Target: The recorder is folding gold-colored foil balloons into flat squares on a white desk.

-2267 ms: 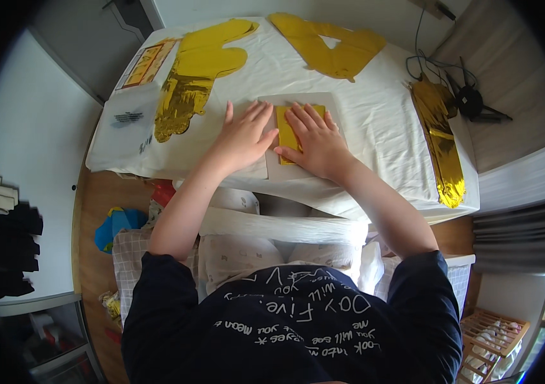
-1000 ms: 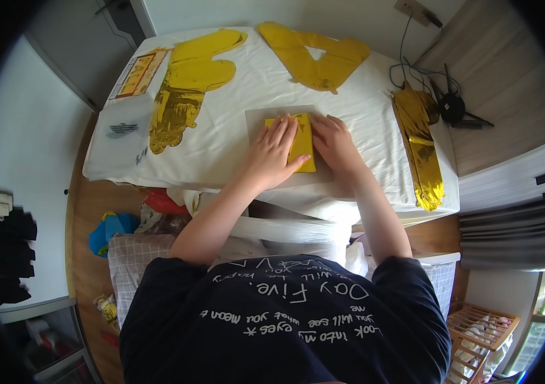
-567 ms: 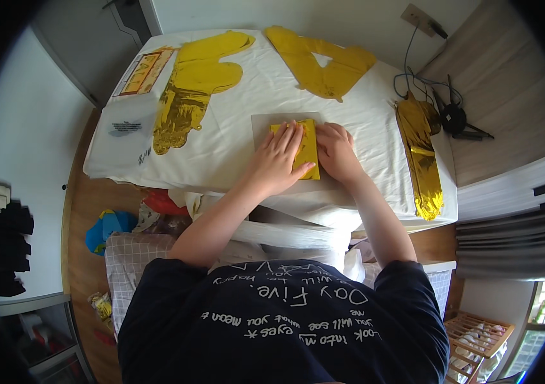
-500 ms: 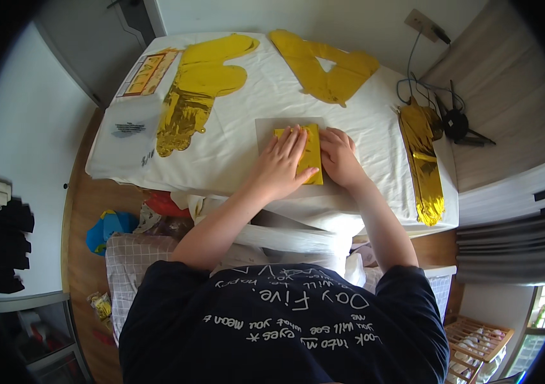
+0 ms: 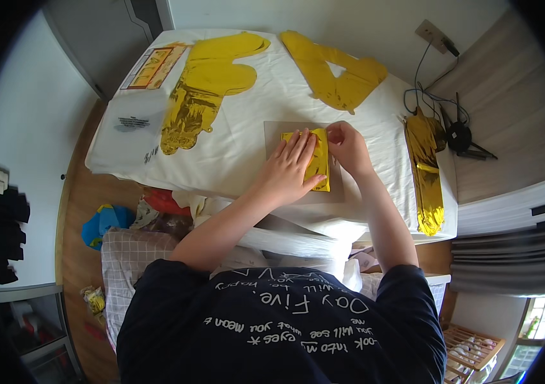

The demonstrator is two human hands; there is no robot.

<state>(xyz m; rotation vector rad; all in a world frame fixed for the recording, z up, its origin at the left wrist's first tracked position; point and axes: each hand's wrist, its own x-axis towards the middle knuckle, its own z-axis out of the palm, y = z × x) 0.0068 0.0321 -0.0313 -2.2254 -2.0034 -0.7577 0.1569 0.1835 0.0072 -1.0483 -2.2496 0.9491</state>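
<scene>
A folded gold foil balloon (image 5: 320, 169) forms a flat rectangle on a thin grey board (image 5: 272, 132) at the near middle of the white-covered table. My left hand (image 5: 288, 169) lies flat across the foil, fingers stretched out, covering much of its left side. At the foil's upper right corner, my right hand (image 5: 349, 147) is closed, with thumb and fingertips pinched on the edge. Three more gold foil balloons lie unfolded or partly bunched: an R- or P-like one (image 5: 212, 77) to the far left, an A-shaped one (image 5: 343, 80) at the back, and a crumpled strip (image 5: 426, 173) on the right.
A clear plastic bag (image 5: 119, 137) and a printed card (image 5: 155, 67) lie at the table's left. A black router (image 5: 458, 134) with cables stands by the right edge. Below the near edge are white plastic sheeting (image 5: 285, 246) and a blue container (image 5: 107, 224).
My right hand has shifted up to the foil's top right corner, and its fingers now pinch there. My left hand stays flat on the foil. The whole view has shifted slightly.
</scene>
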